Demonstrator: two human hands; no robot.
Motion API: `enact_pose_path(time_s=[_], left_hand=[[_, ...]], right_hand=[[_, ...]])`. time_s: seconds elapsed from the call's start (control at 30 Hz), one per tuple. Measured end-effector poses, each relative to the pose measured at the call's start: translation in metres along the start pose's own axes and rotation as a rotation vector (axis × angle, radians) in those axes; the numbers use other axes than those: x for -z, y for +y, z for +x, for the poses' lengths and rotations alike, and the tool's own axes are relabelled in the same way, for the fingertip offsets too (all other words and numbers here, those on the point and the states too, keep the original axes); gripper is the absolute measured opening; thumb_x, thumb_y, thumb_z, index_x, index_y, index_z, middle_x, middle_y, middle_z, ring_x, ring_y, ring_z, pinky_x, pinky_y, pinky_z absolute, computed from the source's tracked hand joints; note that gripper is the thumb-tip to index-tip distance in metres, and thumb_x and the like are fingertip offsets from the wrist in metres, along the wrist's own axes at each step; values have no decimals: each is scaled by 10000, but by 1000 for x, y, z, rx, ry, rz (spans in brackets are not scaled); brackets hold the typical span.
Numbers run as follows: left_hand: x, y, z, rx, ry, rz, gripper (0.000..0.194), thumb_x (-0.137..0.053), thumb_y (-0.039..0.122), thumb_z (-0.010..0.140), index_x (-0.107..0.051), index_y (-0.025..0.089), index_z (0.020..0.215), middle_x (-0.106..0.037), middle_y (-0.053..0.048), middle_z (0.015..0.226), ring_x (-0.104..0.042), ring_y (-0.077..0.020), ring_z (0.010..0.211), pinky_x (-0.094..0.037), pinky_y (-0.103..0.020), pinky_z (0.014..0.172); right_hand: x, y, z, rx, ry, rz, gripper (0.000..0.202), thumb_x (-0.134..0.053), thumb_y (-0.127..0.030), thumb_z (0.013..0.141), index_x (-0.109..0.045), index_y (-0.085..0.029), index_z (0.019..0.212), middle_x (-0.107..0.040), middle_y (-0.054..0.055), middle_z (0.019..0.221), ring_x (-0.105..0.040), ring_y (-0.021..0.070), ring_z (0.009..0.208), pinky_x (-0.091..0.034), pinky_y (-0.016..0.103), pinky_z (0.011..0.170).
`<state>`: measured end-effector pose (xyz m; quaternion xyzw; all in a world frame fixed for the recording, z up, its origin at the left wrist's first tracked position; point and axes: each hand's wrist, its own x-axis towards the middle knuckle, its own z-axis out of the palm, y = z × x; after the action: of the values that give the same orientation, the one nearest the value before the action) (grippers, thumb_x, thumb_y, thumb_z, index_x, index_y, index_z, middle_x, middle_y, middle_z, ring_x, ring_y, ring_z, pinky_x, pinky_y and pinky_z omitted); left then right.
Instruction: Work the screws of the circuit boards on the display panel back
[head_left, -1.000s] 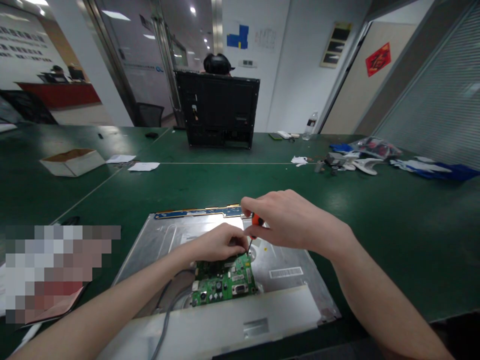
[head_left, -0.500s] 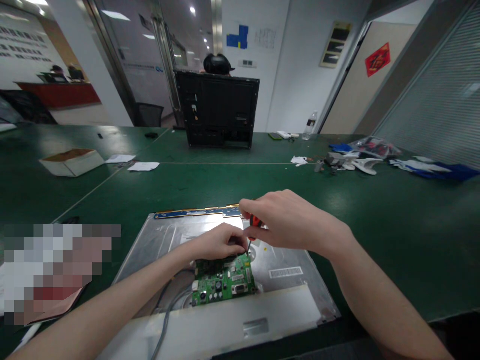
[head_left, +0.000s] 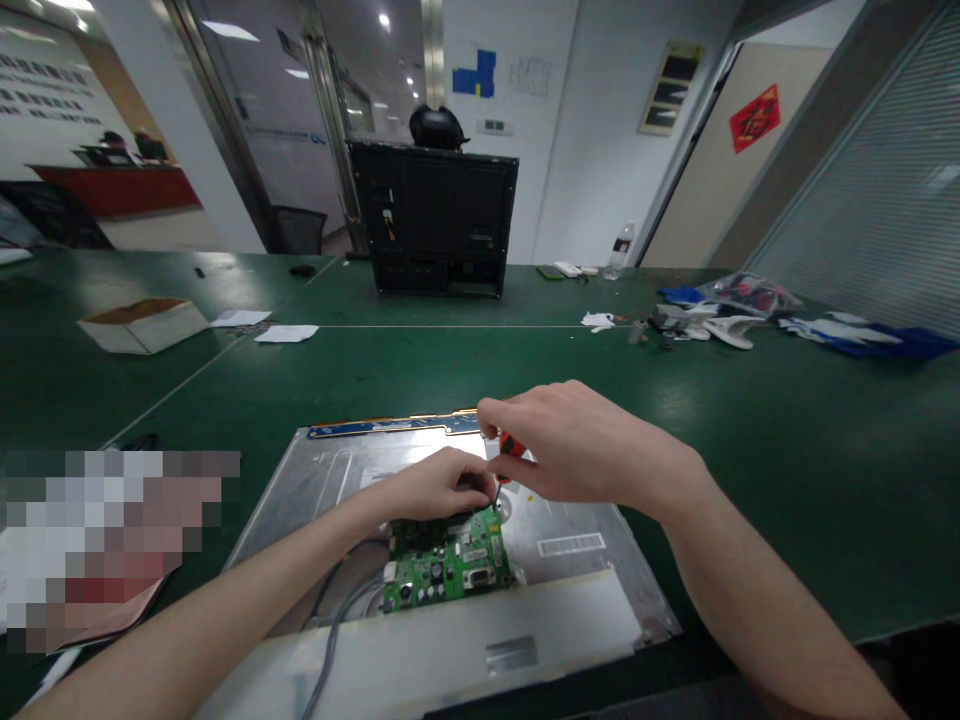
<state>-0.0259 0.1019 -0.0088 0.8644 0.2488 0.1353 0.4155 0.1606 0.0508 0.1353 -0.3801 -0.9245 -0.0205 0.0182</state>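
My right hand point(head_left: 574, 440) is closed around a screwdriver point(head_left: 511, 446) with a red and black handle. Its shaft points down to the upper right corner of a green circuit board point(head_left: 450, 565). My left hand point(head_left: 439, 483) rests at the board's upper edge, its thumb and fingers drawn together beside the screwdriver's tip. Whatever the left fingers pinch, if anything, is hidden. Beneath the board lies a silvery metal display panel point(head_left: 585, 520), with a narrow blue circuit strip point(head_left: 397, 427) along its far edge. A grey cable point(head_left: 330, 650) runs from the board's left side toward me.
A black monitor housing point(head_left: 435, 220) stands across the green table point(head_left: 360, 375), a person's dark cap showing behind it. At left are a cardboard box point(head_left: 146, 335) and papers point(head_left: 287, 333). A bottle point(head_left: 620, 250), plastic bags point(head_left: 750, 293) and small parts lie at far right.
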Motion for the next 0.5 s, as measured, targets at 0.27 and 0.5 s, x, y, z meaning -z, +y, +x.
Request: enact_pose_path(time_s=[0.27, 0.5], left_hand=[[0, -1, -1, 4, 11, 22, 73, -608, 150, 818, -668, 139, 858, -681, -24, 816, -608, -169, 746, -443, -236, 678], [-1, -2, -1, 9, 23, 39, 79, -617, 174, 820, -677, 141, 860, -693, -27, 822, -616, -173, 751, -449, -241, 689]], right_hand=[[0, 1, 1, -6, 33, -37, 122, -553, -309, 863, -569, -192, 897, -678, 32, 819, -587, 169, 649, -247, 278, 505], [-1, 0, 1, 64, 24, 25, 124, -507, -231, 863, -537, -197, 978, -674, 19, 872, -578, 162, 665, -257, 280, 511]])
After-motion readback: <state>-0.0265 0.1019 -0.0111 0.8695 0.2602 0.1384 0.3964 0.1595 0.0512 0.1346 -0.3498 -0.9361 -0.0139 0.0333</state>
